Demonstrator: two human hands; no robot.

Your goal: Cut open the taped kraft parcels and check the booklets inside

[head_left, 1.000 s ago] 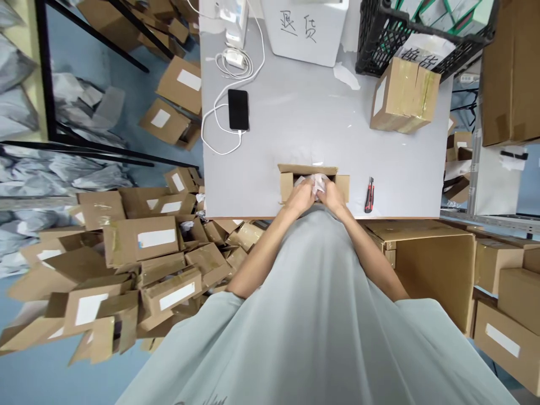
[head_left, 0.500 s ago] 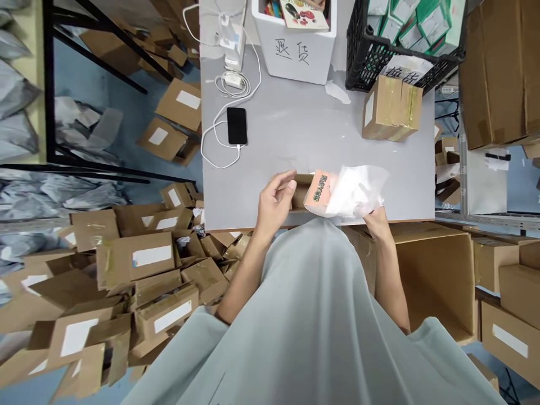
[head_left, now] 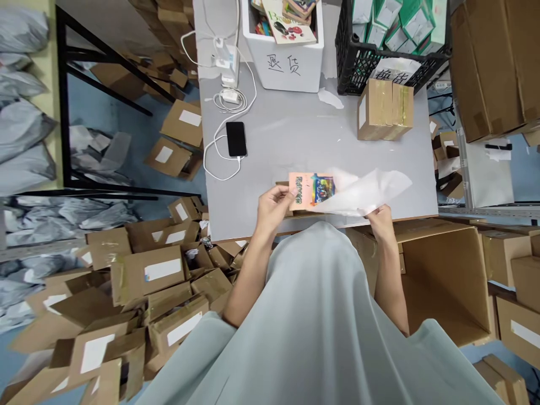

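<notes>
A flat peach-coloured book or booklet (head_left: pixel 304 192) with a colourful picture on its cover lies partly inside a white translucent wrapper (head_left: pixel 363 191). My left hand (head_left: pixel 273 207) pinches the bare left end of it between thumb and fingers. On the other side, my right hand (head_left: pixel 378 218) grips the lower edge of the wrapper. Under the booklet shows a strip of a small cardboard box (head_left: pixel 283 183), mostly hidden, near the front edge of the grey table (head_left: pixel 287 135).
A black phone (head_left: pixel 236 139) on a white cable lies left. Behind stand a white bin (head_left: pixel 282 67) of books and a black crate (head_left: pixel 350 67) of green-and-white packs. Taped cartons (head_left: pixel 385 109) sit right. Cardboard boxes (head_left: pixel 145 264) crowd the floor; a large open carton (head_left: pixel 442 281) stands right.
My left hand has closed on the booklet's end. More of the cover shows, and the wrapper extends further right. The booklet now covers most of the small box.
</notes>
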